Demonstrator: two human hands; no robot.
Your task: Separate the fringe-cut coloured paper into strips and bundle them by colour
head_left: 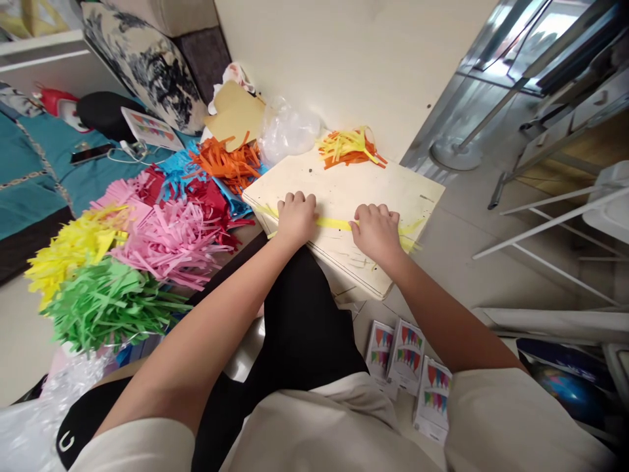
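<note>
A yellow fringed paper tassel (335,223) lies stretched sideways across a pale wooden board (304,187) in front of me. Its middle is a flat, narrow band, and loose strips fan out beyond both hands. My left hand (296,219) is closed over the left part of the band, fingers curled and knuckles up. On the right part my right hand (377,231) rests the same way, fingers bent over the paper. Both palms are hidden. At the board's far edge sits a small pile of yellow and orange tassels (350,148).
Left of the board are heaped paper tassels: green (113,305), pink (170,239), yellow (73,252) and orange (228,164). A clear plastic bag (287,131) touches the wall side. Printed boxes (407,351) stand on the floor below right, near a white folding frame (545,226).
</note>
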